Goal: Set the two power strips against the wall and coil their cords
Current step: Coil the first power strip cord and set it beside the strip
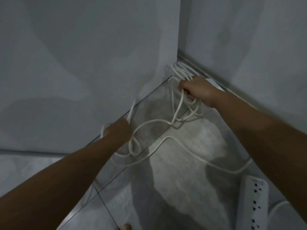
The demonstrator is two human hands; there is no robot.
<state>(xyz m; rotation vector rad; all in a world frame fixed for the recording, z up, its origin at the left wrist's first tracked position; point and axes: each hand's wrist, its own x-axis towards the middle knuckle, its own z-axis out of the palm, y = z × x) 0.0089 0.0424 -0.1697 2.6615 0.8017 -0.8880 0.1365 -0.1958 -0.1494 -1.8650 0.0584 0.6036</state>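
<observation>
Right of centre in the frame, the right hand (pixel 196 91) is closed in a fist around a bundle of loops of thin white power cord (pixel 180 103), with several strands running up from the fist into the corner where the two pale grey walls (pixel 83 63) meet. More loops hang below the fist and spread over the grey speckled tiled floor (pixel 182 171). Left of centre, the left hand (pixel 116 129) is curled around another stretch of white cord close to the base of the left wall; the picture is blurred there (the strand above the knuckles is smeared), so how firmly it grips cannot be told. Loose loops lie tangled on the floor between the two hands, and one long strand snakes across the middle of the frame toward the lower right. There, a long white plastic power strip (pixel 253 205) with a row of sockets lies flat on the floor, well apart from both hands. A second white slab (pixel 214 83), partly hidden behind the right hand, lies along the foot of the right wall
</observation>
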